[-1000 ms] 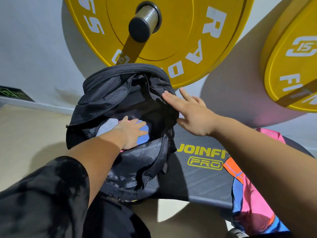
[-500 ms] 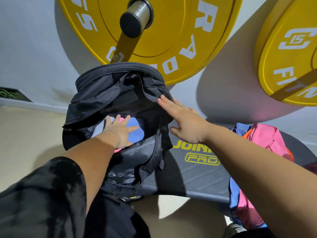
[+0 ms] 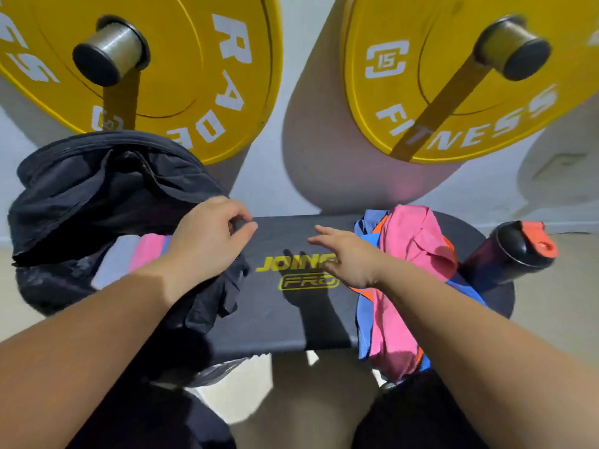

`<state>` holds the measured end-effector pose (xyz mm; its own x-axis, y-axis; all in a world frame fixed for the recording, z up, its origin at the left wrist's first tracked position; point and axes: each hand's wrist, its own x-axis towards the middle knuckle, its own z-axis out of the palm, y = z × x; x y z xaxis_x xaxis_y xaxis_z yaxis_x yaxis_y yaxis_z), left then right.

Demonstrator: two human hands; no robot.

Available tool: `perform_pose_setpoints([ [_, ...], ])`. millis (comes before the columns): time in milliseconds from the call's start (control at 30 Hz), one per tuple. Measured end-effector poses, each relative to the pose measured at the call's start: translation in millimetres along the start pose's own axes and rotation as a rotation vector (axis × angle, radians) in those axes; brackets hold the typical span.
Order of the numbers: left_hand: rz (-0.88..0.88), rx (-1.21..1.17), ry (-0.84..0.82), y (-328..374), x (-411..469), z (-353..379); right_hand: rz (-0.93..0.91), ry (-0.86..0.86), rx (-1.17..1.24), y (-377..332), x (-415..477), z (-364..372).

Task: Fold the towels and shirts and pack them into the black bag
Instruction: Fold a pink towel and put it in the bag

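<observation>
Left hand point(image 3: 207, 241) loosely curled at black bag point(image 3: 97, 196) rim, apparently empty (blurred). Right hand point(image 3: 343, 257) open beside crumpled pink garment point(image 3: 411, 241) on bench point(image 3: 275, 312). Next: grip two corners, spread flat before folding.

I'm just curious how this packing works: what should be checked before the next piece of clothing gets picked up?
1. Bag open: ok, its mouth gapes.
2. Folded clothes lying inside the bag: ok.
3. Right hand free: ok, fingers straight, holding nothing.
4. Left hand free: ok, loosely curled over the bag's edge, nothing in it.
5. Pile of clothes within reach: ok, on the bench next to the right hand.
6. Spare room in the bag: cannot tell.
</observation>
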<state>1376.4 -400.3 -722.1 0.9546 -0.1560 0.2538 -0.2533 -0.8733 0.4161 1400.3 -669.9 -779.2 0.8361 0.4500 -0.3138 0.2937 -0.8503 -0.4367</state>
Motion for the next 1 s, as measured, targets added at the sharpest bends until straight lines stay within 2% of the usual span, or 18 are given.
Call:
perform_pose_setpoints([
  [67, 0.010, -0.064, -0.078, 33.5, 3.1, 34.4, 0.167, -0.046, -0.098, 43.2, -21.7, 7.5],
  [200, -0.036, -0.107, -0.362, 87.9, 5.0, 121.8, 0.484, -0.185, -0.147, 117.4, -59.4, 14.4],
  [367, -0.080, -0.138, -0.630, 139.6, -0.4, 212.0, 0.761, -0.052, 0.031, 169.4, -65.5, 11.0],
  [467, -0.151, -0.159, -0.701, 162.6, -5.7, 251.0, 0.785, -0.082, 0.082, 192.4, -61.4, 17.4],
  [667, -0.229, -0.126, -0.617, 190.7, -12.7, 292.0, 0.727, -0.157, 0.083, 205.5, -58.5, 20.0],
  [733, -0.236, -0.120, -0.567, 192.2, -13.6, 297.0, 0.690, -0.123, 0.088, 205.2, -60.4, 21.7],
  [833, -0.256, -0.201, -0.478, 190.9, -14.5, 299.7, 0.669, 0.017, 0.091, 207.5, -63.8, 21.5],
  [1000, -0.258, -0.385, -0.290, 180.4, -13.1, 273.5, 0.564, 0.239, 0.294, 199.7, -68.8, 10.5],
])
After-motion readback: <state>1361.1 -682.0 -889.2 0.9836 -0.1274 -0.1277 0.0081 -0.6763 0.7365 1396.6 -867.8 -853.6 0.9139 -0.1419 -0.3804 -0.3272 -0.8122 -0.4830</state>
